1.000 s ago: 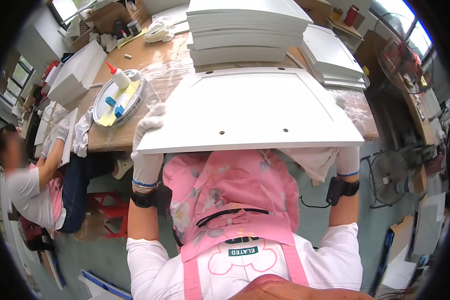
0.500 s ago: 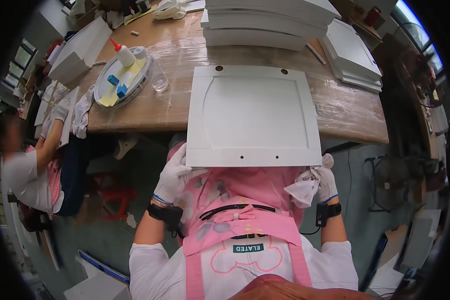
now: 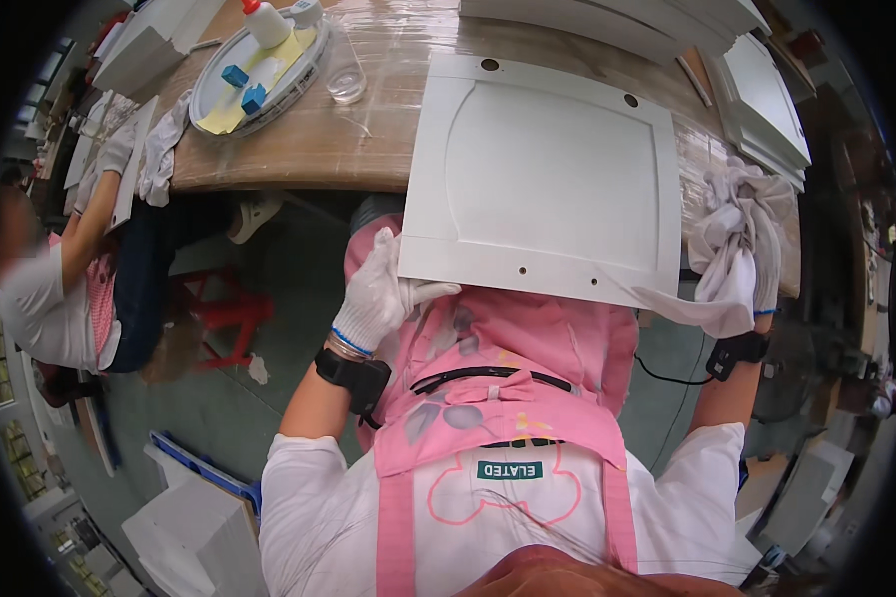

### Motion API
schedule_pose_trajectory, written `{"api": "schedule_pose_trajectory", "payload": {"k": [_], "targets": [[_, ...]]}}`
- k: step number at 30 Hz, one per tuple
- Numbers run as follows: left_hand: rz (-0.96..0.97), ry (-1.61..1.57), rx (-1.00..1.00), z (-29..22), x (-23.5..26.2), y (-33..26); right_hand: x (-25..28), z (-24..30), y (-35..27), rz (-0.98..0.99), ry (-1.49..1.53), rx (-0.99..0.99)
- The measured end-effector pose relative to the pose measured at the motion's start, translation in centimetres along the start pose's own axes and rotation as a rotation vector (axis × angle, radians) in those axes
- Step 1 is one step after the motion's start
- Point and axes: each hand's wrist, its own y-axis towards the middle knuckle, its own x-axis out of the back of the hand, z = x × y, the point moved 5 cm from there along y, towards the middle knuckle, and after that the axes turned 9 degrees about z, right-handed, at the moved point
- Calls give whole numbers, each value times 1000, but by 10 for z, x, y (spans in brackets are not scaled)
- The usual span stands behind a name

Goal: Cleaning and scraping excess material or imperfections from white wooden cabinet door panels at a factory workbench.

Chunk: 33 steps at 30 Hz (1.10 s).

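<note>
L hand (image 3: 376, 291) grips panel (image 3: 558, 184) cnr.

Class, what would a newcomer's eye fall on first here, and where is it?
Probably the large white panel in the middle, its near left corner in the left hand, with the right hand clutching a crumpled white cloth at its right. Below it, the bright pink apron stands out. At the upper left, two small blue blocks catch the eye on a round tray.

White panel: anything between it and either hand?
Left hand: nothing visible; it holds the white panel's near left corner. Right hand: a bunched white cloth lies between it and the panel's right side.
</note>
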Motion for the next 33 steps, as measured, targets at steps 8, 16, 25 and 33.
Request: {"api": "schedule_pose_trajectory", "payload": {"k": [8,16,25,33], "targets": [[-85,233,13,3,5,1,-233,-104,114,141,-1622,416],[-511,1178,179,-18,9,15,-201,-86,115,132,-1610,459],[-387,524,42,-11,3,10,-169,-57,123,253,-1319,325],[-398,262,100,-3,12,13,-106,4,241,-159,-1573,168]]}}
